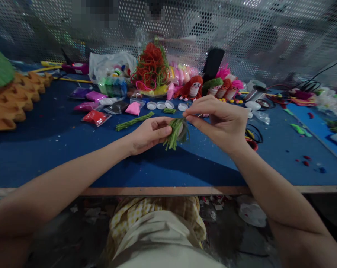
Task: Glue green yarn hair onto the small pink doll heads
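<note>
My left hand (148, 136) is closed around a bundle of green yarn (172, 138), whose strands hang down from the fingers. A pale rounded piece shows partly among the strands. At the top of the bundle, the thumb and forefinger of my right hand (218, 119) are pinched together. A thin bit shows beneath these fingers, too small to name. Just left of my hands lies a loose bunch of green yarn strands (134, 121) on the blue table. A shorter green piece (169, 110) sits behind, near several small round white lids (160, 105).
Yarn-haired dolls (195, 88) stand at the back beside a heap of red and green yarn (151, 67). Packets of coloured clay (94, 117) lie at left, near an orange egg tray (9, 100). A perforated metal screen (174, 22) rises behind. The table's front edge (168, 191) is close.
</note>
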A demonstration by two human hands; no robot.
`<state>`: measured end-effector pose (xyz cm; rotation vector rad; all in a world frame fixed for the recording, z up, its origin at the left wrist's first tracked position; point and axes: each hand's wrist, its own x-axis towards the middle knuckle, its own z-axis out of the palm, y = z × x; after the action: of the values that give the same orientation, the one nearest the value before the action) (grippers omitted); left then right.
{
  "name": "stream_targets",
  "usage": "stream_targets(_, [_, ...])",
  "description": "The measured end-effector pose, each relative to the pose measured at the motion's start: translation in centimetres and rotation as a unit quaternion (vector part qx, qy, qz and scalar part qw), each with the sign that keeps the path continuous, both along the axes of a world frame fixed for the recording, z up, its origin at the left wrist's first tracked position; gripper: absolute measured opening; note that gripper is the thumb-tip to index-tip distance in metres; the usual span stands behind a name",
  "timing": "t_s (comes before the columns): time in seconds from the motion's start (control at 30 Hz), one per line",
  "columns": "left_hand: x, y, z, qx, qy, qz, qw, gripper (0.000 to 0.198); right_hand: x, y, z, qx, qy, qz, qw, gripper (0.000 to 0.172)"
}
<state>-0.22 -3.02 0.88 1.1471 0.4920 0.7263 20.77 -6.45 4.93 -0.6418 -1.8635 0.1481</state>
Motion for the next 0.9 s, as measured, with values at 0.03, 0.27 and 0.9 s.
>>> stream_targets(0.03, [0.0,0.0,0.0,0.007,0.000,0.007,1.000,0.051,0.1,0.0,-0.1,0.003,-0.001,-0.002,1.000,0.014])
stream_targets(0.27, [0.2,0.3,-0.4,0.133,0.008,0.141,0.981,0.052,1.3,0.4,-0.8,0.068,-0.023,-0.056,0.996,0.009])
stream_targets(0.9, [0.2,-1.2,-0.1,0.337,0.027,0.246,0.908,0.052,0.0,0.7,-3.0,0.147,0.020,-0.052,0.987,0.014])
